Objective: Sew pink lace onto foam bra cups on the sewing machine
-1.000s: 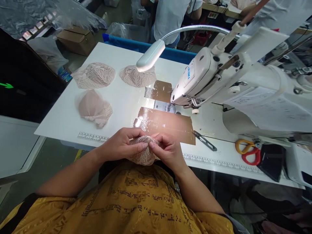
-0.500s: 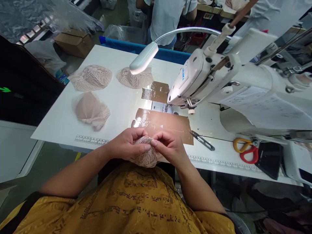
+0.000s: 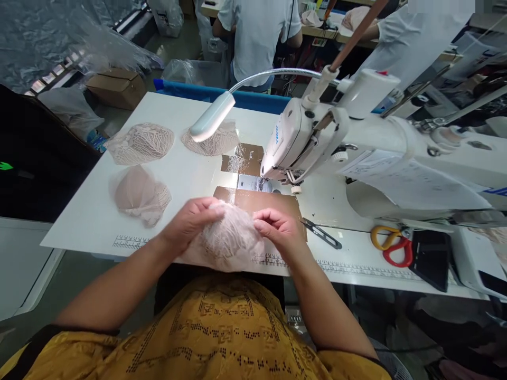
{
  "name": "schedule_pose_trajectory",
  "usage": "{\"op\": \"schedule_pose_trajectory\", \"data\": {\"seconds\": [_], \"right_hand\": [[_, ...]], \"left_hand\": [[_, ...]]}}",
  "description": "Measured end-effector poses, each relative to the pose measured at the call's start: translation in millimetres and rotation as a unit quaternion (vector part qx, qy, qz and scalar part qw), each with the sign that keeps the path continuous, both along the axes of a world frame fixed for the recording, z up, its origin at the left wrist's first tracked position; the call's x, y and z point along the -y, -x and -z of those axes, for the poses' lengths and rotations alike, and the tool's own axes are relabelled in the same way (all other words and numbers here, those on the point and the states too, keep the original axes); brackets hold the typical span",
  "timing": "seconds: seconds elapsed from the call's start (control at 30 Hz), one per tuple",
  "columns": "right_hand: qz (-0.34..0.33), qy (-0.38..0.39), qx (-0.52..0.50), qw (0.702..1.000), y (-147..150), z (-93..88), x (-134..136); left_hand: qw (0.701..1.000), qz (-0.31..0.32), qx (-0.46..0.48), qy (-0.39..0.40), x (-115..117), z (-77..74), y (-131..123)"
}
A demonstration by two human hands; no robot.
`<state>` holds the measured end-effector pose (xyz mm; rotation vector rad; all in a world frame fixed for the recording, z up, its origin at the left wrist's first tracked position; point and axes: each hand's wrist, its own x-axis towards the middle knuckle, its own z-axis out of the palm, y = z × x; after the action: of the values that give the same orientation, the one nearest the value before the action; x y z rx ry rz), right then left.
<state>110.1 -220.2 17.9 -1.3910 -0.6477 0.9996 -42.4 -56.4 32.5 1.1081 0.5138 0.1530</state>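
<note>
Stretched between my hands is a pale pink lace bra cup (image 3: 232,237), over the table's front edge and slightly blurred. My left hand (image 3: 194,219) is closed on its upper left edge, thumb against fingers. With a pinch, my right hand (image 3: 275,226) grips its right edge. Just beyond lies a brown taped patch (image 3: 273,203) in front of the sewing machine (image 3: 283,140). Farther left rest a smooth-faced cup (image 3: 138,194), a flat lace cup (image 3: 141,141) and another lace cup (image 3: 214,141), partly behind the lamp head.
A white lamp (image 3: 214,116) on a bendable neck hangs over the table. Thread snips (image 3: 322,234), scissors (image 3: 392,245) and a black phone (image 3: 431,258) lie to the right. A printed ruler strip (image 3: 356,268) follows the front edge. A person in a white shirt (image 3: 259,39) is beyond the table.
My hands have moved apart, and the bunched lace cup is now spread open between them. The camera view has shifted a little, so the table sits lower.
</note>
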Motion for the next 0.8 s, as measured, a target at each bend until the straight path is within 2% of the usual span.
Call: {"op": "schedule_pose_trajectory", "data": {"seconds": [0.07,0.1,0.17,0.2,0.27,0.33,0.37,0.43,0.47,0.57,0.63,0.73,0.8], "right_hand": [[0.041,0.024,0.027,0.998,-12,-4.3,12],[0.057,0.040,0.047,0.996,-17,-6.8,18],[0.068,0.068,0.098,0.991,-28,-11.8,28],[0.061,0.078,0.124,0.987,-32,-13.9,30],[0.037,0.102,0.179,0.978,-40,-16.6,28],[0.013,0.129,0.249,0.960,-44,-16.6,19],[0.003,0.138,0.289,0.947,-46,-15.2,13],[-0.017,0.142,0.373,0.917,-48,-9.3,0],[-0.028,0.139,0.409,0.902,-48,-5.0,-5],[-0.059,0.150,0.488,0.858,-46,10.5,-14],[-0.073,0.172,0.542,0.820,-43,19.9,-14],[-0.082,0.183,0.627,0.752,-39,28.5,-12],[-0.083,0.182,0.667,0.718,-38,30.7,-11]], "left_hand": [[0.990,-0.087,0.004,-0.107,-20,-13.6,4],[0.971,-0.137,0.002,-0.194,-30,-20.0,4],[0.894,-0.196,-0.017,-0.402,-42,-27.7,-3],[0.841,-0.191,-0.031,-0.505,-44,-27.6,-11],[0.727,-0.096,-0.066,-0.677,-38,-18.7,-35],[0.604,0.045,-0.104,-0.789,-21,-1.2,-63],[0.590,0.078,-0.105,-0.797,-10,8.6,-76],[0.569,0.135,-0.095,-0.806,11,24.8,-93],[0.568,0.148,-0.088,-0.805,19,30.0,-96],[0.567,0.166,-0.075,-0.803,29,32.5,-92],[0.590,0.177,-0.049,-0.786,21,28.5,-84],[0.658,0.201,0.032,-0.725,1,27.4,-79],[0.675,0.201,0.085,-0.704,-10,33.2,-80]]}}
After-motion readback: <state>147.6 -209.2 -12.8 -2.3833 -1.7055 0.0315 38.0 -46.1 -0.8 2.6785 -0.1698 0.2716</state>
